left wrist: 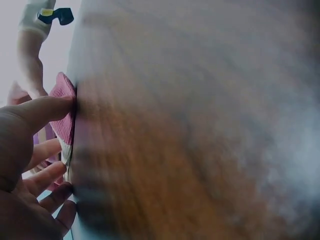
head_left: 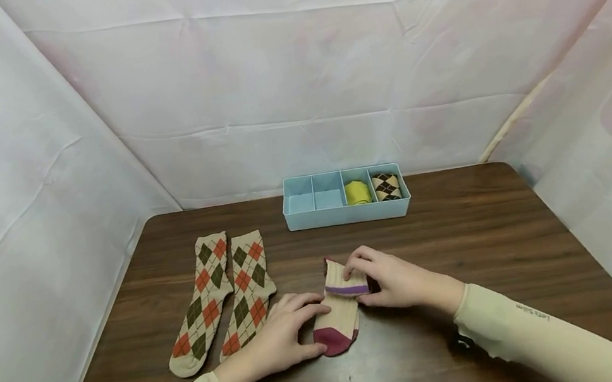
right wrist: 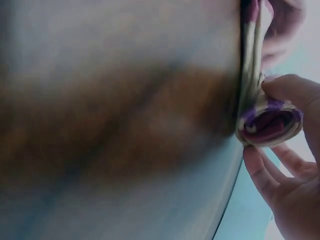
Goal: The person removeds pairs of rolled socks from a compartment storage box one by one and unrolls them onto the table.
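Observation:
A ribbed cream pair of socks (head_left: 336,316) with burgundy toes lies on the table between the hands, toes toward the person. Its cuff end is folded over into a roll with a purple stripe. My right hand (head_left: 393,277) grips this roll; in the right wrist view the thumb is on one side of the rolled end (right wrist: 270,125) and the fingers on the other. My left hand (head_left: 278,338) lies along the left edge with fingers spread and extended. Its thumb touches the burgundy toe (left wrist: 62,122) in the left wrist view.
Two argyle socks (head_left: 202,305) (head_left: 245,284) lie flat at the left, the nearer one partly behind the left hand. At the back, a blue divided box (head_left: 348,214) holds a yellow rolled item (head_left: 358,193) and a brown-and-cream argyle roll (head_left: 386,187) in its right compartments.

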Available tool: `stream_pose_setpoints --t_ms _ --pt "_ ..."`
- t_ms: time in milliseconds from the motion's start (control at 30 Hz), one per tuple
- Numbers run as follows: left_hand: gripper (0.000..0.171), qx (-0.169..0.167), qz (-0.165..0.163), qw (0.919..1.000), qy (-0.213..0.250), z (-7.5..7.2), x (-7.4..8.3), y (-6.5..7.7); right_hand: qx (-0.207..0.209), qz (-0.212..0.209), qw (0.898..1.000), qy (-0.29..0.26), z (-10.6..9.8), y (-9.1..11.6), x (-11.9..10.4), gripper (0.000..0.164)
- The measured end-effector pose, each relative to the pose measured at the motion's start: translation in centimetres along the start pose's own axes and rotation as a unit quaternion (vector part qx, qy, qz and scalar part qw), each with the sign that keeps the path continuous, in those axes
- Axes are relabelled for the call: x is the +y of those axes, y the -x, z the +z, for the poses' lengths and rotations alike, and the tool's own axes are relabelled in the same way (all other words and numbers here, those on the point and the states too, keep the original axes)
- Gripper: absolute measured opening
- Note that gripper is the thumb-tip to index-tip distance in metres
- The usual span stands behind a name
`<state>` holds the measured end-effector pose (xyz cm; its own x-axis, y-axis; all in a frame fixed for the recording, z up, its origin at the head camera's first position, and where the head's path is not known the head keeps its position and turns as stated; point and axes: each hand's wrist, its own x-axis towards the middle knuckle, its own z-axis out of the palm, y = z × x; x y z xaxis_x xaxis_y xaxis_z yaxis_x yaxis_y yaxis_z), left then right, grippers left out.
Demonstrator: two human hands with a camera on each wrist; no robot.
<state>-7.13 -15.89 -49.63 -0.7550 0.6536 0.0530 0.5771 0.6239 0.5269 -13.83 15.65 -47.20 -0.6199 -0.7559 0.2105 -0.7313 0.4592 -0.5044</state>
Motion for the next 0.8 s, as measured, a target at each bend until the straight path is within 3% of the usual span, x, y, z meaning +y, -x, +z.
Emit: stream_pose_setpoints --t_ms 267,367,467,600,700,800 --pt "0.058 -0.004 -0.011 0.9999 -0.004 -0.2 0.7 0.2 0.018 0.087 0.990 -0.111 -1.1 -1.3 2.6 0.033" --pt "0.058 -0.009 -0.012 0.9999 -0.004 -0.3 0.7 0.2 0.021 0.114 0.985 -0.127 -1.2 -1.7 3.6 0.037" --pt "0.058 -0.015 -0.011 0.9998 -0.004 -0.5 0.6 0.1 0.042 0.113 0.989 -0.092 -1.2 -1.8 4.1 0.039" --pt "0.057 -0.028 -0.003 0.9996 -0.007 -0.8 0.5 -0.2 0.058 0.071 0.996 -0.008 -1.4 -1.9 4.3 0.034" --pt "0.051 -0.033 0.008 0.9994 -0.012 -1.0 0.5 -0.4 0.050 0.037 0.998 0.031 -1.6 -1.9 4.1 0.028" --pt "0.044 -0.031 0.014 0.9992 -0.019 -1.2 0.4 -0.6 0.032 0.034 0.998 0.042 -1.4 -2.0 3.9 0.037"
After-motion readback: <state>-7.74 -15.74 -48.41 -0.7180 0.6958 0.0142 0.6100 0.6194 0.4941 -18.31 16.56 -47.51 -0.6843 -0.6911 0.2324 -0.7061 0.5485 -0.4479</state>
